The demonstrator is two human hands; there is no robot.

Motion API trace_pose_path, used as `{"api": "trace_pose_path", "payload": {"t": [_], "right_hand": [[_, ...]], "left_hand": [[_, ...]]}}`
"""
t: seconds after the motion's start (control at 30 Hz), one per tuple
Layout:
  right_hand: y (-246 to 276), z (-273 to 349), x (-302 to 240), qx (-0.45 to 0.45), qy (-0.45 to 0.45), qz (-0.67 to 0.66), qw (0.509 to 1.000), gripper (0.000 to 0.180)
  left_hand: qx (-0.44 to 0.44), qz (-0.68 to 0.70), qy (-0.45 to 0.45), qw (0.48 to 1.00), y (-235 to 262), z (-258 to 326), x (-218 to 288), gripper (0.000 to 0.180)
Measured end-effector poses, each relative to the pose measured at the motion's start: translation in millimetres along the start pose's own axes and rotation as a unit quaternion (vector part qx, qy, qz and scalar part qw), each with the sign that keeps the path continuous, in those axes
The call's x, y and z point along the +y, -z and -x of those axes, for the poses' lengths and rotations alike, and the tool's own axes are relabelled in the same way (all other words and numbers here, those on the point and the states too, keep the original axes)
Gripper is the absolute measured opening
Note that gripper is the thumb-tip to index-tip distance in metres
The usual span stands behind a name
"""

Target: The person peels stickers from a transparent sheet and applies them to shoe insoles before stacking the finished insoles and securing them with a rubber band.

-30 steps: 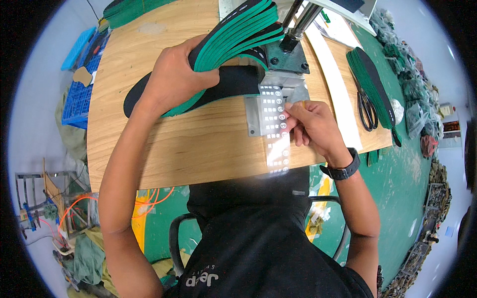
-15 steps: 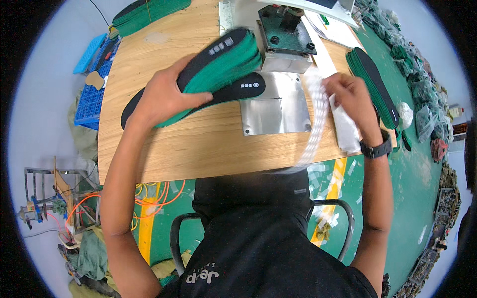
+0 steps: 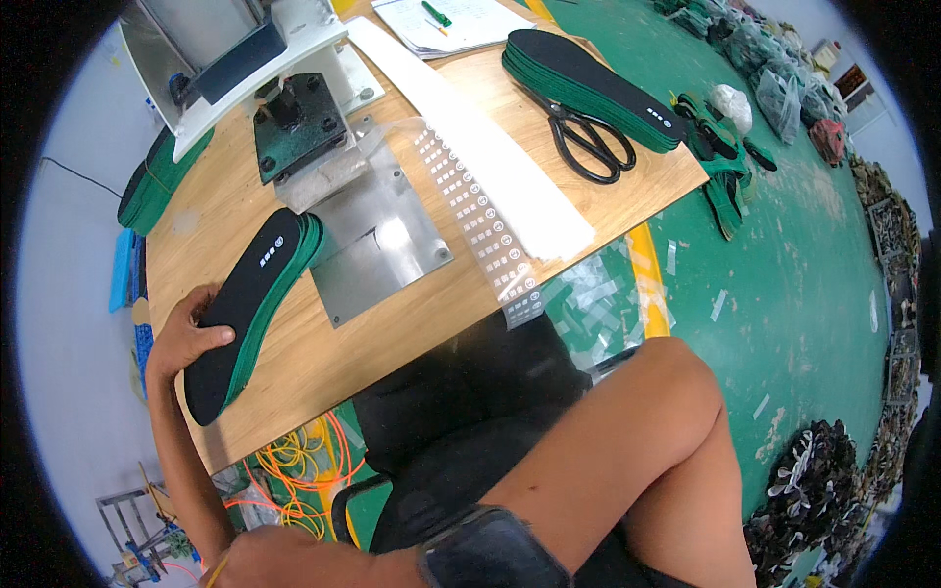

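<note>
My left hand (image 3: pixel 194 338) grips the near-left side of a stack of insoles (image 3: pixel 257 309), thumb on top and fingers down the side. The insoles have black tops with small white prints and green edges. The stack lies on the wooden table, its upper end by the metal plate (image 3: pixel 377 245) of a press. My right arm crosses low over my body, a black watch on its wrist. My right hand (image 3: pixel 270 561) is by my left forearm at the lower edge, its fingers mostly hidden. A clear strip of white printed labels (image 3: pixel 485 218) hangs over the table's front edge.
The press head (image 3: pixel 302 127) stands over the plate. Right of the strip lies a long white sheet (image 3: pixel 490 147). Black-handled scissors (image 3: pixel 591 147) rest by another insole stack (image 3: pixel 593 88). A notebook (image 3: pixel 451 24) with a pen is behind. Orange and yellow hoses (image 3: pixel 304 461) lie below the table.
The view has swung to the right. My right hand has left the label strip and crossed to my left forearm. The insoles in my left hand, fanned before, now lie evenly stacked on the table.
</note>
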State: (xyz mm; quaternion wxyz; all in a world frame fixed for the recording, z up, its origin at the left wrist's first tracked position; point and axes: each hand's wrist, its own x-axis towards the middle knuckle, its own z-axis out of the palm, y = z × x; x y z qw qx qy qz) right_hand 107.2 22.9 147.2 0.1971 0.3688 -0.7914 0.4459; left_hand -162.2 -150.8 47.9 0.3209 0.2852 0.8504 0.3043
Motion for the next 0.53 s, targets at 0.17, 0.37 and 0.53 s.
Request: {"api": "trace_pose_path", "payload": {"t": [0.17,0.37,0.53], "right_hand": [[39,24,-1,-0.197,-0.221,-0.145,0.944,0.023],[152,88,81,0.13,-0.379,0.194,0.895,0.03],[311,172,242,0.132,-0.559,0.36,0.735,0.056]], "left_hand": [[0.048,0.002,-0.012,0.999,-13,9,-7,0.077],[0.052,-0.05,0.001,0.997,-21,27,19,0.078],[0.072,-0.074,0.027,0.994,-22,33,41,0.083]]}}
